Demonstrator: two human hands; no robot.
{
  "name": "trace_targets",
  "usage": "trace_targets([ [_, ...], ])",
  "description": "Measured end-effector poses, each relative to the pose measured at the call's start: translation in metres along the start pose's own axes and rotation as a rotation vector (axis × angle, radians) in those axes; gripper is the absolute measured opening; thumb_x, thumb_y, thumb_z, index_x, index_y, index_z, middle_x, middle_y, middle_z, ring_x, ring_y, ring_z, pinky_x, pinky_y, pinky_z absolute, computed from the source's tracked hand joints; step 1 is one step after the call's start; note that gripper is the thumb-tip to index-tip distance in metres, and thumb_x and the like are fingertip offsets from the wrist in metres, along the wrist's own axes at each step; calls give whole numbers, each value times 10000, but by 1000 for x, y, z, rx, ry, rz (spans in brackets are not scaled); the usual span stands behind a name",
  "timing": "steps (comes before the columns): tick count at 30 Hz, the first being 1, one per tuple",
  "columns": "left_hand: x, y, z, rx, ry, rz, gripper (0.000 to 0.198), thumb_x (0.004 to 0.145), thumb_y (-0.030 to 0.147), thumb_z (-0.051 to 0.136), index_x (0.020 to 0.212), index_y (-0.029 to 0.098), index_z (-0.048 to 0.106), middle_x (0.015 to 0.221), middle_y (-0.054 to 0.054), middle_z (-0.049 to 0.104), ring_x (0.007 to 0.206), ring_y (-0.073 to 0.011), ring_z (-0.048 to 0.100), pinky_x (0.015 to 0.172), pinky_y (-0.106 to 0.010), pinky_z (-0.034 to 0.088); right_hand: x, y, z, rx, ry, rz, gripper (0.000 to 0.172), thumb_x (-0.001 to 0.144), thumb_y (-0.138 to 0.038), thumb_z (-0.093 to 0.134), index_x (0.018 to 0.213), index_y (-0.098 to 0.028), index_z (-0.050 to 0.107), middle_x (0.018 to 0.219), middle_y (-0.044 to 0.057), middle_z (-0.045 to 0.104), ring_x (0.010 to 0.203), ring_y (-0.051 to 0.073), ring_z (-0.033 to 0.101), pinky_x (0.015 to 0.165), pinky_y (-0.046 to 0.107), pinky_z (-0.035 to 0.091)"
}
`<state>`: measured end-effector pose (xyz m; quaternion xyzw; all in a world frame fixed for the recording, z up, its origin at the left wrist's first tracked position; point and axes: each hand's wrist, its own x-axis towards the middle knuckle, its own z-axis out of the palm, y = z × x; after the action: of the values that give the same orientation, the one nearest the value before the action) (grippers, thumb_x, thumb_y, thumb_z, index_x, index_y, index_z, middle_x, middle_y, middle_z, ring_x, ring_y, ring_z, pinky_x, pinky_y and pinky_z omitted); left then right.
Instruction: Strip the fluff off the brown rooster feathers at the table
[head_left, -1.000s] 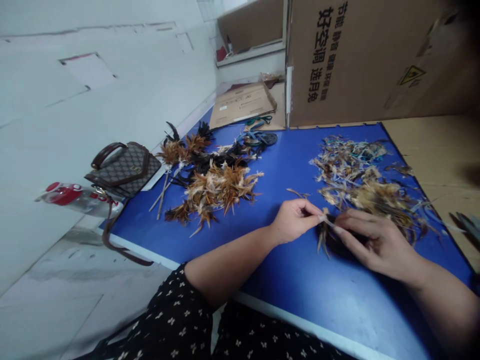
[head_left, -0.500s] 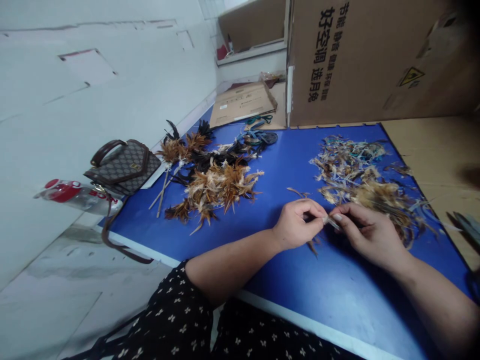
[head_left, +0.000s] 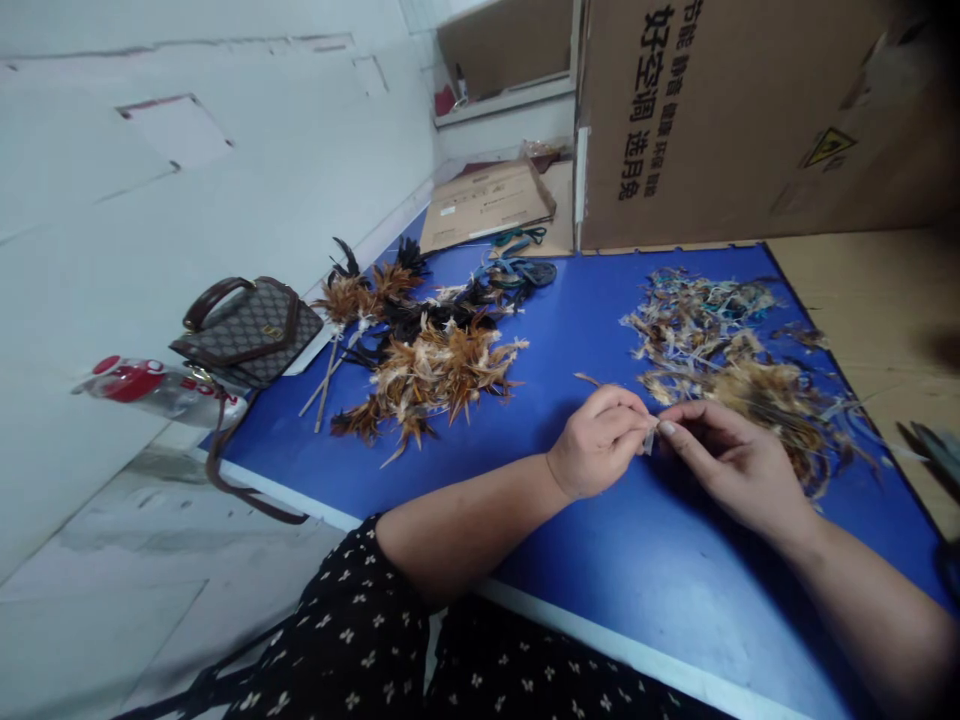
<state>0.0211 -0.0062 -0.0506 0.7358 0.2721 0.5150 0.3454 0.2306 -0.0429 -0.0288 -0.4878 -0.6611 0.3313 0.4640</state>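
Observation:
My left hand point(head_left: 600, 440) and my right hand point(head_left: 739, 465) meet fingertip to fingertip just above the blue table. Both pinch a small pale, see-through strip point(head_left: 649, 440); most of it is hidden by the fingers. A thin brown feather point(head_left: 587, 379) shows just beyond my left hand. Beside and behind my right hand lies a heap of loose brown, cream and bluish feathers point(head_left: 750, 385). Left of my left hand, a pile of fluffy orange-brown feather bunches point(head_left: 450, 370) rests on the table, with black feathers point(head_left: 435, 318) behind it.
A patterned handbag point(head_left: 259, 330) and a red-capped bottle point(head_left: 161, 388) are at the left edge. Two thin sticks point(head_left: 327, 385) carry feather tufts. Blue cords point(head_left: 521, 270) lie near flattened cardboard point(head_left: 487, 205). A big carton point(head_left: 720, 130) stands behind the blue table point(head_left: 592, 320).
The pale strip has turned to hang downward between my fingertips. My left fingers have curled in more, and the brown feather tip below my left hand is out of sight.

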Motion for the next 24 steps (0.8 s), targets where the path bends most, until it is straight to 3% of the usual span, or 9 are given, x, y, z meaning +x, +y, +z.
trace_targets([
  [3, 1, -1, -2, 23, -35, 7, 240, 1076, 342, 679, 913, 208, 794, 1110, -124, 723, 903, -182, 713, 855, -359, 645, 2, 4, -5, -67, 18, -116, 302, 1046, -548, 777, 1137, -267, 844, 1088, 81, 848, 957, 235, 811, 924, 401, 697],
  [6, 2, -3, -4, 45, -62, 61, 198, 1060, 303, 688, 929, 212, 804, 1080, -119, 727, 951, -198, 720, 882, -366, 640, 6, 5, -10, -141, -31, -209, 222, 1065, -481, 760, 1049, -287, 868, 1102, 78, 834, 1038, 247, 806, 1025, 440, 673],
  [11, 2, -6, -4, 47, -110, 48, 158, 1030, 277, 715, 914, 215, 801, 1072, -112, 739, 966, -204, 723, 898, -370, 639, 9, 2, -13, -164, -73, -240, 208, 1075, -442, 732, 1006, -274, 833, 1040, 84, 822, 956, 251, 795, 942, 433, 678],
  [15, 0, -6, -3, 39, -101, 51, 201, 1055, 263, 674, 894, 206, 780, 1083, -125, 743, 976, -208, 724, 920, -378, 639, 8, 1, -11, -241, -29, -295, 172, 1087, -382, 698, 989, -261, 769, 1015, 107, 806, 942, 258, 787, 898, 412, 662],
  [19, 2, -8, -4, 98, -68, 158, 181, 1046, 185, 649, 877, 202, 710, 1035, -120, 739, 992, -211, 731, 906, -362, 631, 4, 7, -17, -515, 116, -433, 49, 1065, -285, 698, 1048, -247, 724, 1081, 112, 803, 960, 244, 794, 865, 348, 631],
  [22, 4, -10, -4, 162, -3, 233, 185, 1037, 141, 635, 865, 209, 642, 968, -92, 724, 971, -199, 722, 900, -354, 627, 3, 12, -21, -776, 186, -515, 78, 1024, -301, 732, 1075, -242, 726, 1091, 88, 822, 903, 237, 802, 746, 316, 595],
  [24, 5, -11, -5, 174, 39, 255, 189, 1035, 116, 622, 873, 213, 614, 951, -80, 718, 959, -190, 716, 904, -350, 625, 3, 12, -20, -763, 184, -510, 82, 1012, -303, 728, 1064, -241, 720, 1081, 86, 824, 895, 241, 806, 761, 327, 605],
])
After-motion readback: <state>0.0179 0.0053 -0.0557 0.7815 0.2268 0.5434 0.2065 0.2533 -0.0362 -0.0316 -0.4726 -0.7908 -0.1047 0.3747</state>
